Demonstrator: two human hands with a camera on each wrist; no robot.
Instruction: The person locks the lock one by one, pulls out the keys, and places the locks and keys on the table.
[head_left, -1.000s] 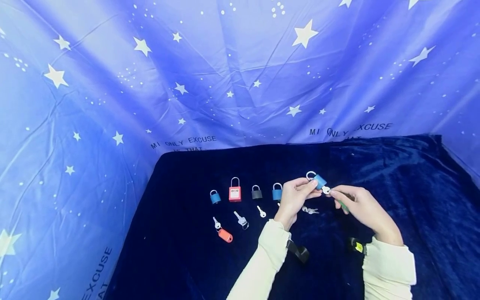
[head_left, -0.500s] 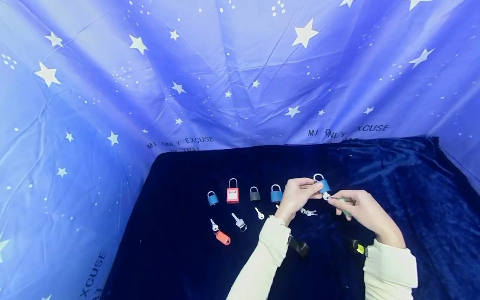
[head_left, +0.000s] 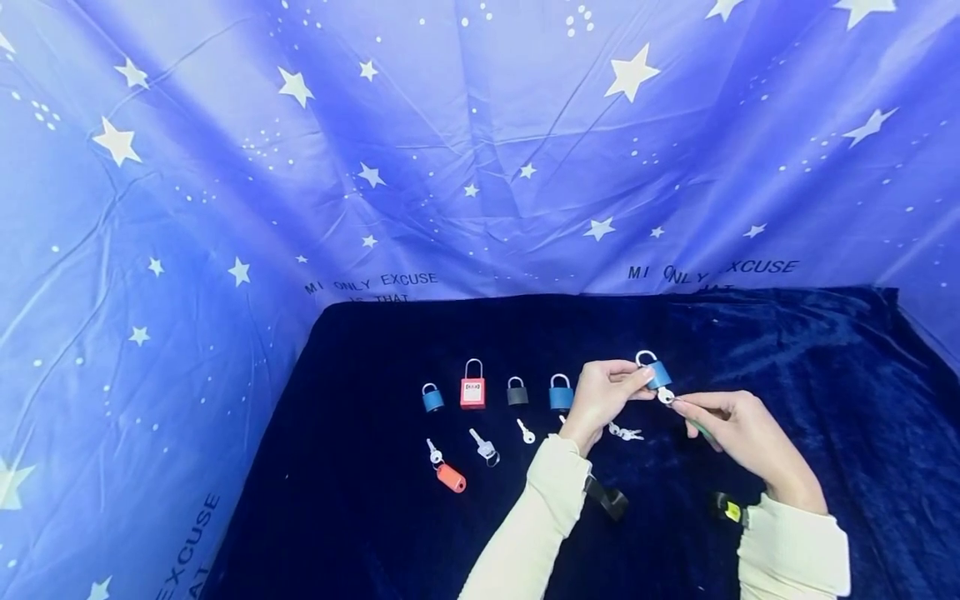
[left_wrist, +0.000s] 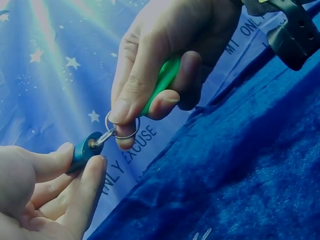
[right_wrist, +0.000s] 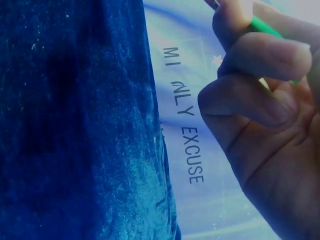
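My left hand holds a small blue padlock between thumb and fingers, above the cloth, with its shackle upward. Whether the shackle is locked, I cannot tell. In the left wrist view a silver key stands with its blade in the keyhole at the padlock's base. My right hand pinches the key and its ring between thumb and index finger. A green key tag lies inside that hand, under the other fingers. In the right wrist view only the green tag shows clearly; the padlock is out of sight.
Left of my hands a row holds a blue padlock, a red padlock, a dark padlock and another blue padlock. Keys lie before them, one with an orange tag. Loose keys lie beneath my hands on dark blue cloth.
Both hands have shifted slightly right in view, with the padlock and key between them. The padlock has tilted to a more upright stance than one second ago.
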